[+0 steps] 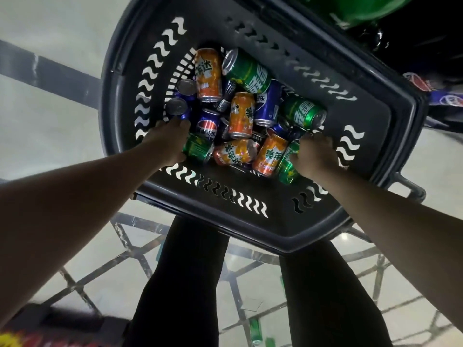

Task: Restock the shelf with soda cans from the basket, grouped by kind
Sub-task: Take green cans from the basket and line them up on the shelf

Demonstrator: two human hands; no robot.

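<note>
A dark grey plastic basket [225,196] stands on the floor in front of me, filled with several orange, green and blue soda cans lying mixed together. My left hand [170,139] reaches into the basket's left side and closes around a green can [198,149] lying there. My right hand [315,156] is at the right side, wrapped around another green can [288,166]. An orange can [269,155] lies just left of that one. Two blue cans [179,108] stand upright beyond my left hand.
My legs in dark trousers [188,284] stand below the basket on a pale tiled floor with dark lines. At the top right, dark shelving holds green packaging [363,8] and blue cans [448,98]. The basket's handle [411,186] sticks out at the right.
</note>
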